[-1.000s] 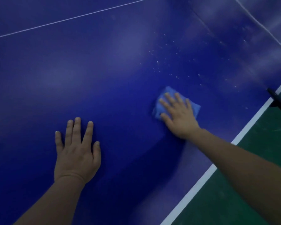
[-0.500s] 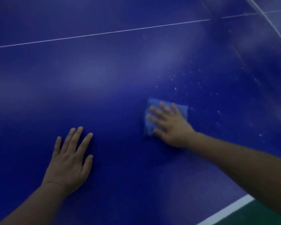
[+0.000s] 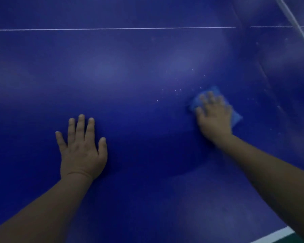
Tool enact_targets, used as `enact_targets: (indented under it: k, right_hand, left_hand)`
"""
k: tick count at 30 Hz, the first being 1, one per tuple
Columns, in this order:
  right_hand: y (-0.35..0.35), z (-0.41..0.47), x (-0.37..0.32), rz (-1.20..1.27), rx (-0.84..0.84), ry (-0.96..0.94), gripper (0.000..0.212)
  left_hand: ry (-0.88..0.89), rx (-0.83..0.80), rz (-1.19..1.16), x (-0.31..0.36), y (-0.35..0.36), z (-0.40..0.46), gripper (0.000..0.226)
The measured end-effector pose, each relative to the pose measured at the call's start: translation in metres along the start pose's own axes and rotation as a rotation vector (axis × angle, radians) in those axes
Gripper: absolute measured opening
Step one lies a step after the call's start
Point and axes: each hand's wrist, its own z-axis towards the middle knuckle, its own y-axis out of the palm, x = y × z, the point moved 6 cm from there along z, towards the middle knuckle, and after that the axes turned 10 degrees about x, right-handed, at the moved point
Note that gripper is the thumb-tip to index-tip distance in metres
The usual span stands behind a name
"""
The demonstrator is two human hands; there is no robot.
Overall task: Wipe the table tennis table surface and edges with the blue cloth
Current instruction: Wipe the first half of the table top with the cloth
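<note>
The dark blue table tennis table (image 3: 133, 81) fills almost the whole view. A folded light blue cloth (image 3: 235, 116) lies flat on it at the right. My right hand (image 3: 215, 116) presses down on the cloth with straight, spread fingers and covers most of it; the hand is motion-blurred. My left hand (image 3: 81, 148) rests flat on the bare table surface at lower left, fingers spread. Small white specks (image 3: 178, 90) dot the surface just left of and above the cloth.
A thin white centre line (image 3: 112, 28) crosses the table far up. The white net edge (image 3: 295, 23) runs diagonally at top right. The table's white edge stripe (image 3: 274, 236) shows at bottom right, with green floor (image 3: 298, 240) beyond it.
My right hand has slid the cloth to the right and a little away from me, over some specks. The view has shifted left; my left hand stays planted on the table.
</note>
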Motion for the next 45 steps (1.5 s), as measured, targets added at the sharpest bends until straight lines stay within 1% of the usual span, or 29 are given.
enact_targets:
  k: [2,3,4,6,8,9,10,11,13,15,16,17,18,20,22,23,27,29,30,34,35,36,37,38,39,41,43,44,45]
  right_hand:
    - [-0.006,0.013,0.041,0.04,0.003,0.364,0.064]
    - [-0.007,0.006,0.036,0.034,0.022,0.43,0.062]
    - [-0.007,-0.007,0.019,0.005,0.057,0.399,0.062]
    - [-0.004,-0.048,-0.042,0.027,0.104,0.083,0.062]
    - [0.001,-0.104,-0.097,0.067,-0.001,-0.449,0.057]
    - [0.001,-0.114,-0.102,0.068,-0.041,-0.659,0.056]
    - [0.001,-0.105,-0.091,0.069,-0.052,-0.752,0.057]
    - [0.002,-0.082,-0.07,0.053,-0.029,-0.691,0.058]
    - [0.0,-0.028,-0.009,-0.015,-0.01,-0.305,0.064]
    - [-0.004,-0.003,0.043,-0.032,-0.073,0.083,0.07]
    - [-0.006,-0.005,0.045,-0.026,-0.083,0.16,0.071]
    - [-0.006,-0.014,0.034,-0.037,-0.068,0.136,0.07]
    - [-0.004,-0.027,0.008,-0.04,-0.045,0.029,0.068]
    - [0.0,-0.065,-0.068,0.022,-0.012,-0.316,0.06]
    - [0.006,-0.102,-0.147,0.101,-0.049,-0.657,0.055]
    - [0.008,-0.108,-0.18,0.134,-0.078,-0.76,0.053]
    - [0.021,-0.055,-0.254,0.191,-0.12,-0.877,0.056]
    - [0.03,0.004,-0.24,0.135,-0.129,-0.783,0.063]
    - [0.033,0.041,-0.216,0.095,-0.119,-0.652,0.068]
    - [0.016,0.152,-0.057,0.003,-0.039,0.188,0.063]
    - [0.013,0.155,-0.04,0.021,-0.05,0.325,0.062]
    - [0.013,0.15,-0.041,0.024,-0.045,0.368,0.061]
    - [0.013,0.139,-0.059,0.008,-0.022,0.312,0.061]
    - [0.016,0.122,-0.089,0.003,0.023,0.172,0.061]
    - [0.018,0.097,-0.126,0.026,0.051,-0.013,0.062]
    - [0.024,0.03,-0.199,0.087,-0.001,-0.476,0.061]
    - [0.024,-0.015,-0.222,0.11,-0.099,-0.823,0.058]
    - [0.022,-0.007,-0.212,0.119,-0.099,-0.87,0.059]
    - [0.023,0.018,-0.189,0.105,-0.081,-0.791,0.062]
  left_hand:
    - [-0.005,0.0,-0.004,0.0,-0.002,0.0,0.077]
    - [-0.007,-0.002,-0.008,0.001,-0.002,0.001,0.077]
    - [-0.011,-0.005,-0.011,0.001,-0.002,0.002,0.076]
    - [-0.017,-0.01,-0.004,0.001,-0.001,0.001,0.076]
    - [-0.018,-0.006,0.004,0.001,-0.001,0.0,0.075]
    - [-0.015,-0.005,0.011,0.001,-0.001,0.0,0.075]
    - [-0.014,-0.006,0.018,0.001,-0.001,0.001,0.075]
    - [-0.015,-0.008,0.025,0.0,-0.001,0.001,0.075]
    - [-0.014,-0.011,0.034,0.0,0.0,0.001,0.074]
    - [-0.009,0.0,0.032,0.0,0.001,0.002,0.073]
    - [-0.006,0.01,0.033,-0.001,0.002,0.002,0.072]
    - [-0.001,0.022,0.034,-0.001,0.002,0.002,0.071]
    - [0.004,0.035,0.034,-0.002,0.003,0.002,0.071]
    - [0.013,0.064,0.029,-0.002,0.004,0.001,0.069]
    - [0.021,0.093,0.023,-0.002,0.004,0.0,0.068]
    - [0.021,0.105,0.018,-0.002,0.004,0.0,0.068]
    - [0.022,0.133,0.022,-0.005,0.005,0.0,0.071]
    - [0.037,0.124,0.051,-0.005,0.005,0.0,0.069]
    - [0.042,0.12,0.062,-0.006,0.005,0.0,0.068]
    - [0.044,0.115,0.068,-0.005,0.004,0.0,0.067]
    - [0.045,0.114,0.071,-0.004,0.004,0.0,0.067]
    - [0.045,0.109,0.076,-0.004,0.005,0.0,0.067]
    - [0.045,0.105,0.078,-0.004,0.005,0.0,0.067]
    - [0.046,0.103,0.077,-0.004,0.005,0.0,0.067]
    - [0.048,0.098,0.074,-0.003,0.005,0.0,0.067]
    - [0.048,0.086,0.077,-0.003,0.006,0.0,0.068]
    - [0.042,0.076,0.083,-0.003,0.005,0.0,0.068]
    - [0.042,0.069,0.083,-0.003,0.005,0.0,0.068]
    - [0.042,0.064,0.086,-0.002,0.005,0.0,0.068]
